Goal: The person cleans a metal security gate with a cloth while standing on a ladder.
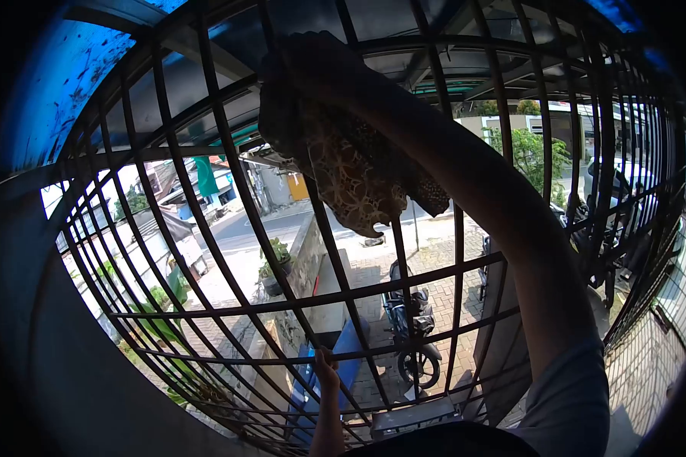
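My right hand (312,65) is raised to the upper part of a dark metal grille (206,311), its fingers closed around a patterned cloth (351,179). The cloth, brown and cream, hangs down in loose folds in front of the bars. Shadow hides exactly how the fingers sit and whether they also grip a bar. Lower down, my left hand (325,367) is wrapped around a bar of the grille, close to a crossbar. My right forearm crosses the view from the lower right.
The curved grille spans most of the view. Beyond it, below, are a parked motorcycle (411,320), a long blue object (351,354) and a potted plant (277,263) by a wall. Paving and a street lie outside. A roof covers the top.
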`<state>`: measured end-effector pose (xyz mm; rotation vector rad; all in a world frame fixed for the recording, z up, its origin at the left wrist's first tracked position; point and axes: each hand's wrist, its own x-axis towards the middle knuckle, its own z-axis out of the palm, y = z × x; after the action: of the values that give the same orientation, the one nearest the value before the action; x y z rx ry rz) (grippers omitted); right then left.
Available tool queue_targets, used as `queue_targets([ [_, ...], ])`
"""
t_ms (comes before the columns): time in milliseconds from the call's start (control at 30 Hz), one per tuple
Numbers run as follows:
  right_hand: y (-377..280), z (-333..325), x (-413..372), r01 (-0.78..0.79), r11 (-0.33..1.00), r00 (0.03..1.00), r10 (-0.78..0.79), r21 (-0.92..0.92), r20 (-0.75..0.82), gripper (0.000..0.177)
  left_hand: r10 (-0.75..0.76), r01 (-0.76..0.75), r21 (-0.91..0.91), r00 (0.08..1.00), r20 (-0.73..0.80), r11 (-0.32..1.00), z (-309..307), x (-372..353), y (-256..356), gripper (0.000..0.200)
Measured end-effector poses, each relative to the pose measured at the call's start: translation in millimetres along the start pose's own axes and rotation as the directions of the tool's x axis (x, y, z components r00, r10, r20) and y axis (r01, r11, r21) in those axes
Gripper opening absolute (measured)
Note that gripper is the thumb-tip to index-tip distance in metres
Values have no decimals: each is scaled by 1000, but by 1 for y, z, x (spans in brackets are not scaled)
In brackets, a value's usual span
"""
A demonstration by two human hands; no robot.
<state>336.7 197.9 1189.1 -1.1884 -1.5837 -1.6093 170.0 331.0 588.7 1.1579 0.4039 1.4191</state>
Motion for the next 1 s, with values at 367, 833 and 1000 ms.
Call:
queue_targets([
  [367,56,-8,11,413,884,910,-389,-221,143,52,-14,15,3,992,-128,1000,3,-3,-8,41],
  [833,104,-66,-16,619,760,775,-632,-198,-7,25,-2,1,-5,993,-116,1000,10,-5,2,44],
  [1000,144,-97,-38,298,906,954,-279,-301,105,27,-17,13,-33,994,-108,999,9,0,-3,46],
])
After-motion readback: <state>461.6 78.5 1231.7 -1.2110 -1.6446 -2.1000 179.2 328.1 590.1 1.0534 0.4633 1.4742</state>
